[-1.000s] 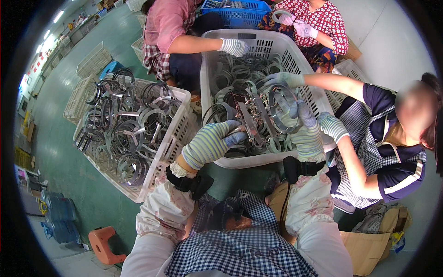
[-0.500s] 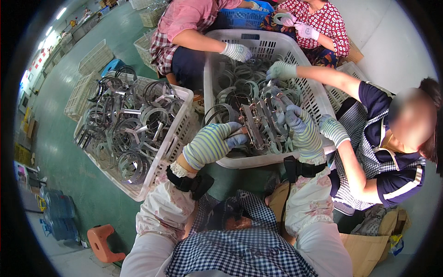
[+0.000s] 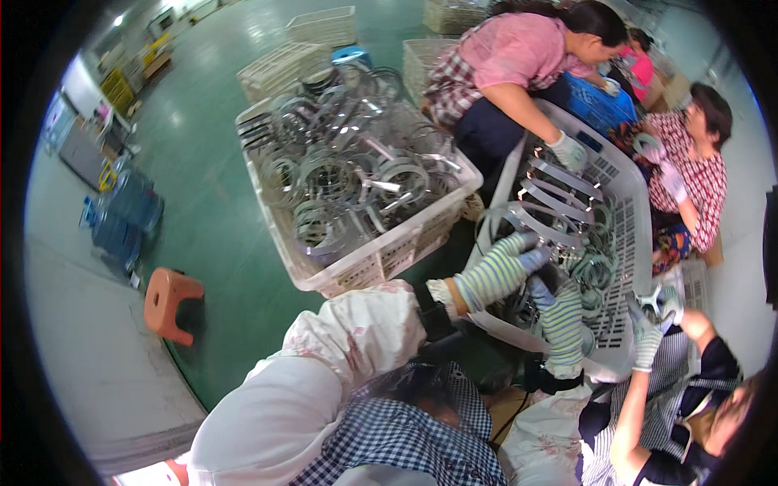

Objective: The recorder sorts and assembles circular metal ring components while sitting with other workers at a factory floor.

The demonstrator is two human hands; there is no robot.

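My left hand [image 3: 498, 271], in a green-and-white striped glove, is closed at the near left side of a white plastic basket [image 3: 620, 316]. Its fingers pinch the near edge of a thin metal ring [image 3: 539, 225]. Beyond that ring, several curved metal bands [image 3: 559, 178] lie in a row. My right hand [image 3: 559, 324], gloved alike, is right beside the left, low over the basket. Its fingers curl by a dark piece that is blurred and partly covered. Grey-green rings [image 3: 596, 271] fill the basket to the right.
A second white basket [image 3: 389, 231] heaped with metal rings stands on the left. Co-workers' gloved hands [image 3: 570, 152] reach in from the far side and hold a part [image 3: 652, 304] at the right. An orange stool [image 3: 170, 304] and blue water bottles [image 3: 134, 202] stand further left.
My view has swung left, so the baskets appear further right. My hands have come close together. A row of curved bands now shows beyond them. The co-worker on the right now holds a part.
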